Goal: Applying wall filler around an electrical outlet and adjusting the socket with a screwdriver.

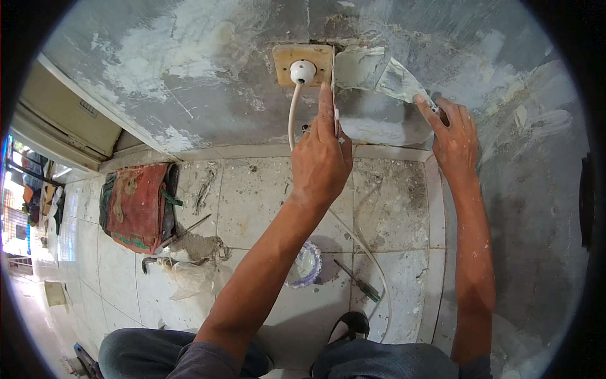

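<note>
My right hand [456, 136] grips a putty knife [404, 82]; its blade, smeared with pale putty, lies against the grey wall. Left of that blade is a fresh patch of putty [360, 68] beside a square yellowed socket plate [285, 58]. A round white plug [303, 71] sits in the plate, its white cord [293, 117] hanging down. My left hand [320, 158] is closed round a thin flat tool [334, 104], seen edge-on at the plate's right edge; its kind cannot be made out. The left index finger stretches up along it, its tip over the plate's lower right corner.
On the tiled floor [252, 189] lie a worn red bag [142, 205], a clear plastic bag [192, 278], a screwdriver [360, 282] and the cord's lower run. A scalloped tub [307, 265] of pale paste stands partly behind my left forearm. Another wall [524, 208] rises at right.
</note>
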{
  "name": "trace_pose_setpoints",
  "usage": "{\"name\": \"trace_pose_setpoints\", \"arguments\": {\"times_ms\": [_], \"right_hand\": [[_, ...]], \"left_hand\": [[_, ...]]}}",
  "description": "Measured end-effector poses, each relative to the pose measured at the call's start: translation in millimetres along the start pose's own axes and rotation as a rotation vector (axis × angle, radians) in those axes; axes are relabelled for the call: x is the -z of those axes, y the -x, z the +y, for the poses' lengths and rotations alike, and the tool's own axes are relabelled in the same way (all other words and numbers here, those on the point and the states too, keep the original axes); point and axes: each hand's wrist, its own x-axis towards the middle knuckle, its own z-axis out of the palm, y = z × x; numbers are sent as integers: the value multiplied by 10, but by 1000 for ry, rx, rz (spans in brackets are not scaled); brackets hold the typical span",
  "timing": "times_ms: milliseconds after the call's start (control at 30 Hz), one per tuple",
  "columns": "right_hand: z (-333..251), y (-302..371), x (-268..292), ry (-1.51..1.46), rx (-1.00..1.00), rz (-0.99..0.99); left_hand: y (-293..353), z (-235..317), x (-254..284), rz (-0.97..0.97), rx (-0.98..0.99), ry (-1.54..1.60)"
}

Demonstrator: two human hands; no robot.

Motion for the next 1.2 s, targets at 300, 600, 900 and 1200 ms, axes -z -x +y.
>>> {"name": "trace_pose_setpoints", "arguments": {"times_ms": [300,600,900,1200], "right_hand": [[-210,-469,-159,-109,117,83],[97,-35,-35,-47,-10,44],[-146,-466,-135,-84,199,23],[-168,-502,-188,-54,167,2]], "left_hand": [[9,-26,-24,17,-5,-5],[12,-57,-31,36,-50,-35],[7,-43,-62,48,-41,-3],[-3,-12,-54,51,-39,0]]}}
